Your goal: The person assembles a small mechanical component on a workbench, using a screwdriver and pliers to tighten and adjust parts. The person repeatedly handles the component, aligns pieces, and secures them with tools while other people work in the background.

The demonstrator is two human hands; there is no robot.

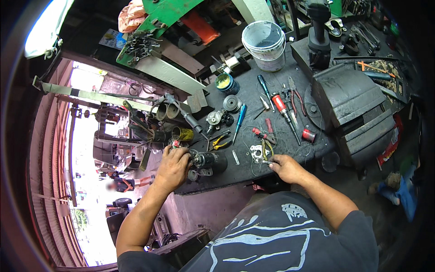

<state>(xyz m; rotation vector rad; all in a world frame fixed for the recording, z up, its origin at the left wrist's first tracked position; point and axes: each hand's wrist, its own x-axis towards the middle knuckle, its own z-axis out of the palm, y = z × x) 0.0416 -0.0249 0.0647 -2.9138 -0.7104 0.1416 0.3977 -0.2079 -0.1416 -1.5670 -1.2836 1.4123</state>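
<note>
My left hand (171,167) grips a dark cylindrical motor unit (209,160) lying at the near edge of the black workbench (253,97). My right hand (285,167) pinches a small metal part (266,162) on the bench surface, close to a tangle of thin wire and some washers (256,152). Yellow-handled pliers (219,143) lie just behind the motor unit. A blue-handled screwdriver (239,116) and a red-handled screwdriver (284,110) lie further back.
A large dark vise (351,106) stands at the right of the bench. A white bucket (265,43) stands at the back, with a small open tin (226,83) in front of it. Loose wrenches (362,36) lie far right. Pipes and scrap (156,120) crowd the left.
</note>
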